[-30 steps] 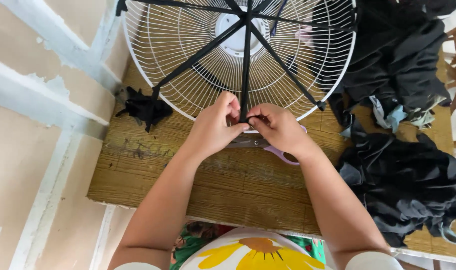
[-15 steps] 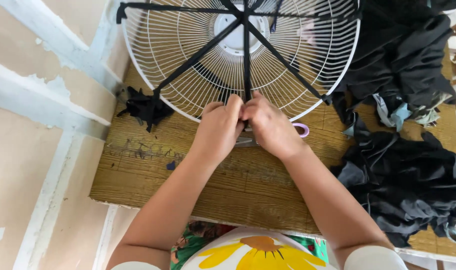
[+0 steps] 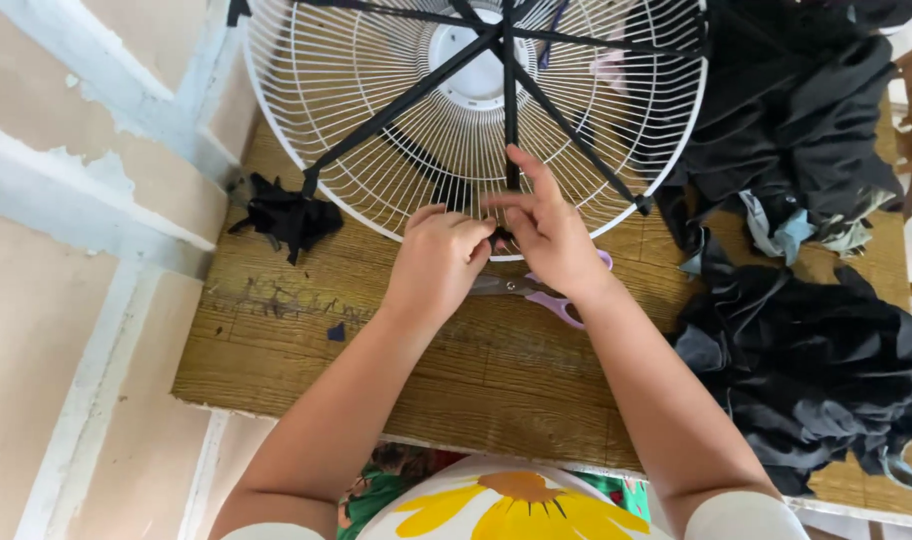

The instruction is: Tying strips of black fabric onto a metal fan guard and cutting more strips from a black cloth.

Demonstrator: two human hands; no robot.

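At the fan guard (image 3: 376,130) rim, both hands (image 3: 496,245) pinched shut on a black strip (image 3: 509,130) pointing hubward

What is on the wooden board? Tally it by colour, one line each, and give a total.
White: 1, the round fan guard
Black: 3, the small cloth scrap, the upper cloth heap, the lower cloth heap
Purple-handled: 1, the scissors
Total: 5
Black strips tied across the guard are not counted.
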